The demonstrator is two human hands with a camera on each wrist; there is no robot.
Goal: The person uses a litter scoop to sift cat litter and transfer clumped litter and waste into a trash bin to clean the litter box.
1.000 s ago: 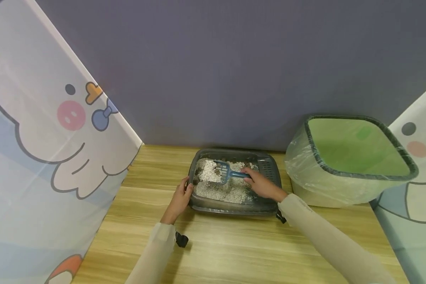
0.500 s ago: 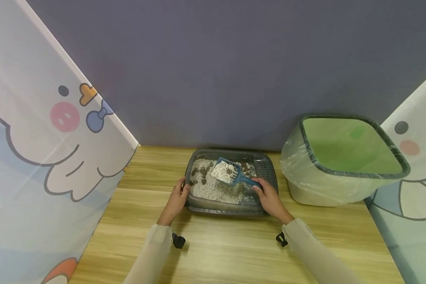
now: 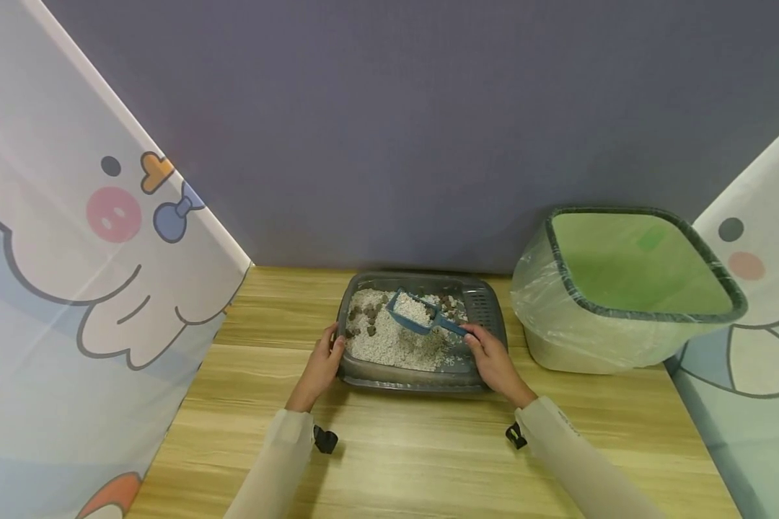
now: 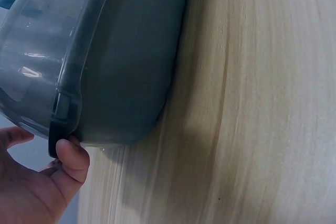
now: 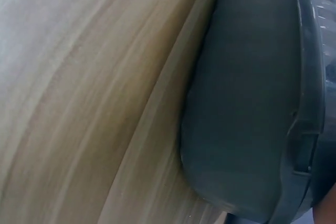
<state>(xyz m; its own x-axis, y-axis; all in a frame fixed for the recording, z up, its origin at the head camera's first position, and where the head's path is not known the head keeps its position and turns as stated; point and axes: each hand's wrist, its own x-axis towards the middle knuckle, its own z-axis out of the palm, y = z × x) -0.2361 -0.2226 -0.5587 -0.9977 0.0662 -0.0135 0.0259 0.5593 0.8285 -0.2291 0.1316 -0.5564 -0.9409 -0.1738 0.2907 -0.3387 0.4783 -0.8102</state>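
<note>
In the head view, a grey plastic litter box (image 3: 415,379) stands on the table, holding pale litter (image 3: 389,349) and several brown clumps (image 3: 371,315). My right hand (image 3: 495,364) grips the handle of a blue litter scoop (image 3: 453,328). The scoop's basket, over the middle of the box, carries a heap of pale litter (image 3: 412,308). My left hand (image 3: 318,365) holds the box's left end. The left wrist view shows that hand (image 4: 37,190) pinching the rim of the box (image 4: 79,66), thumb outside. Only a sliver of my right hand (image 5: 326,211) appears in the right wrist view, beside the box's outer wall (image 5: 241,93).
A large bin (image 3: 649,317) with a clear liner and green inside stands right of the box. Behind the wood-patterned table (image 3: 422,461) rises a dark grey panel (image 3: 389,137). Cartoon-printed panels (image 3: 58,238) flank the left and right sides.
The scoop has come up from the litter and moved toward the right and nearer me, its basket now at a different angle with less litter. My left hand keeps its hold on the box.
</note>
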